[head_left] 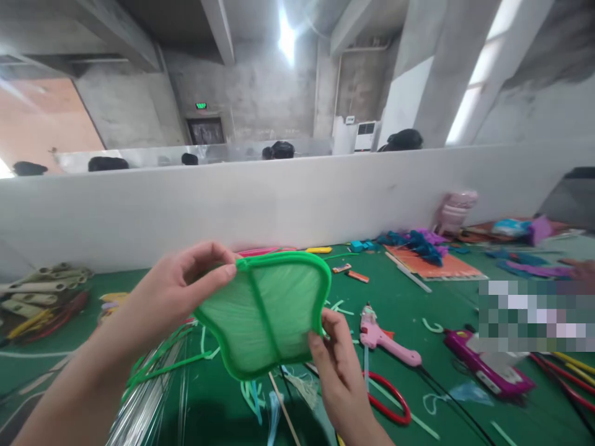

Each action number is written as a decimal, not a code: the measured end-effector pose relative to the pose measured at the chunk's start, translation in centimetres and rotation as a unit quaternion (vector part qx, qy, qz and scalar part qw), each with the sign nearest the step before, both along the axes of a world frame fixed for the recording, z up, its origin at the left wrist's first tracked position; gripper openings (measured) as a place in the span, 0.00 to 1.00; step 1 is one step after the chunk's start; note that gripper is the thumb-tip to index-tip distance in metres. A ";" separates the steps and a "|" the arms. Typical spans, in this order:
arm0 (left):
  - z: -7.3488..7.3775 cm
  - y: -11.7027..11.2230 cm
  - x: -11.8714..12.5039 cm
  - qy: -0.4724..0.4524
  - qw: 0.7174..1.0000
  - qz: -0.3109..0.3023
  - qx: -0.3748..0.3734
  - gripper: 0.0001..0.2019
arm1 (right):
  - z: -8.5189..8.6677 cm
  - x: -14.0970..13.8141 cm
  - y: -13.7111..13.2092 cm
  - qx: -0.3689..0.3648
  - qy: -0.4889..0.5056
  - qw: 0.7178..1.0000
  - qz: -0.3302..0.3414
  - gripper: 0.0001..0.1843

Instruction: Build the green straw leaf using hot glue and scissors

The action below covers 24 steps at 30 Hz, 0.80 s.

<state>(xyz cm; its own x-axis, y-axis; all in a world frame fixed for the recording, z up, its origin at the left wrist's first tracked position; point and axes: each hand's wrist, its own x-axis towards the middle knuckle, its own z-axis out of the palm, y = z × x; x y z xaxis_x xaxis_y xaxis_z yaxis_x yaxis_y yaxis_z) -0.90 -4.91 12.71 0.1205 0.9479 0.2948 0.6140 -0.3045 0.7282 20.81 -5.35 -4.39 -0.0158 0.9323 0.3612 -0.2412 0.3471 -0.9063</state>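
Between my hands, above the green table, is a green wing-shaped frame [292,297] with a thick fuzzy rim, a sheer covering and one rib down its middle. My left hand [186,285] pinches the rim at its upper left corner, thumb in front. At the lower right edge, my right hand [337,365] grips the rim between thumb and fingers. A pink hot glue gun [388,341] lies right of my right hand, and red-handled scissors [390,402] lie just below it. Green strips [171,359] and clear thin rods are under my left forearm.
A white partition [279,204] runs along the table's back. To the right are a magenta device [490,365], an orange mat [434,263] with blue and purple pieces, and a pink bottle [455,212]. Rolled tubes [41,285] lie at left. Another person's hand [583,272] shows at the right edge.
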 end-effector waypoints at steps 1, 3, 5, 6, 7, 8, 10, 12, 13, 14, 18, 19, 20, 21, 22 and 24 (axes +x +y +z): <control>0.4 -0.6 0.4 0.007 1.000 0.008 0.025 0.17 | -0.2 -0.2 -0.2 0.006 0.017 1.000 -0.006 0.15; 0.8 -1.7 0.9 0.030 0.997 0.027 0.072 0.15 | -0.8 -0.9 -0.6 0.010 0.050 0.999 0.000 0.15; 0.7 -2.5 1.3 0.055 0.993 0.037 0.093 0.14 | -1.5 -1.7 -0.9 -0.006 0.067 0.998 0.011 0.16; 0.5 -2.9 1.5 0.066 0.993 0.036 0.096 0.13 | -1.8 -2.0 -1.1 -0.018 0.067 0.998 0.011 0.17; 0.3 -3.2 1.6 0.075 0.992 0.036 0.098 0.13 | -2.0 -2.2 -1.2 -0.026 0.058 0.998 0.011 0.18; 0.0 -3.6 1.7 0.082 0.991 0.040 0.103 0.13 | -2.0 -2.2 -1.2 -0.023 0.044 0.999 0.005 0.21; -0.4 -4.1 1.9 0.098 0.986 0.053 0.126 0.12 | -1.3 -1.7 -1.2 0.032 0.004 0.999 -0.033 0.27; -0.7 -4.6 2.0 0.114 0.981 0.063 0.146 0.11 | 0.7 -0.6 -1.1 0.139 -0.055 0.982 -0.119 0.35; -0.8 -4.8 2.0 0.121 0.979 0.067 0.150 0.11 | 2.1 0.0 -1.0 0.198 -0.094 0.957 -0.189 0.39; -0.8 -4.9 2.0 0.128 0.978 0.067 0.152 0.11 | 3.6 0.5 -1.0 0.256 -0.143 0.925 -0.241 0.41; -0.3 -5.1 1.9 0.153 0.974 0.044 0.162 0.10 | 9.6 1.3 -0.9 0.448 -0.281 0.811 -0.250 0.18; -0.1 -5.1 1.9 0.163 0.972 0.033 0.169 0.09 | 10.5 1.2 -0.8 0.459 -0.291 0.805 -0.239 0.14; 0.2 -5.1 1.7 0.175 0.968 0.027 0.179 0.09 | 11.2 1.0 -0.7 0.462 -0.292 0.807 -0.221 0.11; 0.4 -5.2 1.6 0.191 0.963 0.023 0.191 0.09 | 11.6 0.8 -0.5 0.460 -0.288 0.816 -0.202 0.09; 0.7 -5.2 1.5 0.210 0.956 0.019 0.205 0.08 | 11.8 0.6 -0.4 0.454 -0.281 0.826 -0.181 0.08; 1.4 -5.3 1.2 0.254 0.940 0.007 0.230 0.09 | 11.9 0.4 0.0 0.445 -0.269 0.841 -0.145 0.07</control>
